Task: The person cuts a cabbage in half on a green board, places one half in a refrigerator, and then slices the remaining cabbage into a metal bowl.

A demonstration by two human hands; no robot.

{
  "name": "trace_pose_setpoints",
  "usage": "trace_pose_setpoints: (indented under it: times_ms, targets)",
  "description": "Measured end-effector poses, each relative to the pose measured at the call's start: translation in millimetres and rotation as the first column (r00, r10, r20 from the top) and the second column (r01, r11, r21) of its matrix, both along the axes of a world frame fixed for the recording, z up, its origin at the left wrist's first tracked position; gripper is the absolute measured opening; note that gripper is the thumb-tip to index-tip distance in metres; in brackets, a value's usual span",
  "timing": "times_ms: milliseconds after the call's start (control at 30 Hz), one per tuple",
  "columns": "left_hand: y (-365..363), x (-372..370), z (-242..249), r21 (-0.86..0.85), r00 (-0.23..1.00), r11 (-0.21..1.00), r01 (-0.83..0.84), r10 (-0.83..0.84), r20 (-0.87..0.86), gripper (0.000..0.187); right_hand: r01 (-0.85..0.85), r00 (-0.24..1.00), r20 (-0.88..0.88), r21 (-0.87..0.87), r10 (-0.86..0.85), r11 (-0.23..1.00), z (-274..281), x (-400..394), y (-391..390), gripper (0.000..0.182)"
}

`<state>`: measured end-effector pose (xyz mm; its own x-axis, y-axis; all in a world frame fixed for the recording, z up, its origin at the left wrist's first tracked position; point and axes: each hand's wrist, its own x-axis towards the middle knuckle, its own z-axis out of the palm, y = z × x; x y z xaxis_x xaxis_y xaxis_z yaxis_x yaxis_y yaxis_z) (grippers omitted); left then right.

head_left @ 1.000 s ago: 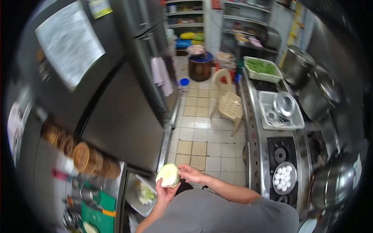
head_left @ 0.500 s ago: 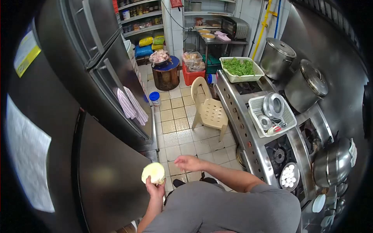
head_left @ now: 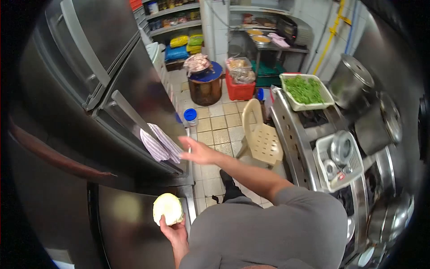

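Note:
A pale, round, cut vegetable, probably cabbage [head_left: 168, 209], rests in my left hand [head_left: 176, 232], with the thumb over its face. My right hand [head_left: 197, 151] is stretched out with fingers apart, holding nothing. It appears just right of a striped cloth [head_left: 154, 142] that hangs from the handle of a dark steel refrigerator [head_left: 148, 80]. Whether my fingers touch the cloth cannot be made out.
To the right, a stove [head_left: 286, 134] bears a basket of greens [head_left: 303, 89], a basket of metalware [head_left: 339, 157] and large pots. A beige chair [head_left: 264, 141] stands beside it. Ahead are a wooden block with meat [head_left: 197, 64] and a red crate [head_left: 240, 89].
My right hand has moved forward toward the refrigerator and its fingers have spread. My left hand still holds the vegetable. The view has shifted closer to the refrigerator.

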<state>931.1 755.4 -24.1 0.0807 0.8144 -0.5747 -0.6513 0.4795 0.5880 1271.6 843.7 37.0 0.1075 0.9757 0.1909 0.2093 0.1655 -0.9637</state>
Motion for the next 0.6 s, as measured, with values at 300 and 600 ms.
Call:
trace_pose_setpoints:
  times_ms: [300, 600]
  targets:
    - [38, 122, 27, 0.115, 0.876, 0.870, -0.479, 0.465, 0.125, 0.061, -0.306, 0.952, 0.060, 0.179, 0.300, 0.935, 66, -13, 234, 0.051]
    - [113, 199, 67, 0.082, 0.885, 0.884, -0.460, 0.464, -0.036, 0.061, -0.200, 0.940, -0.260, 0.112, 0.223, 0.973, 16, 225, 167, 0.017]
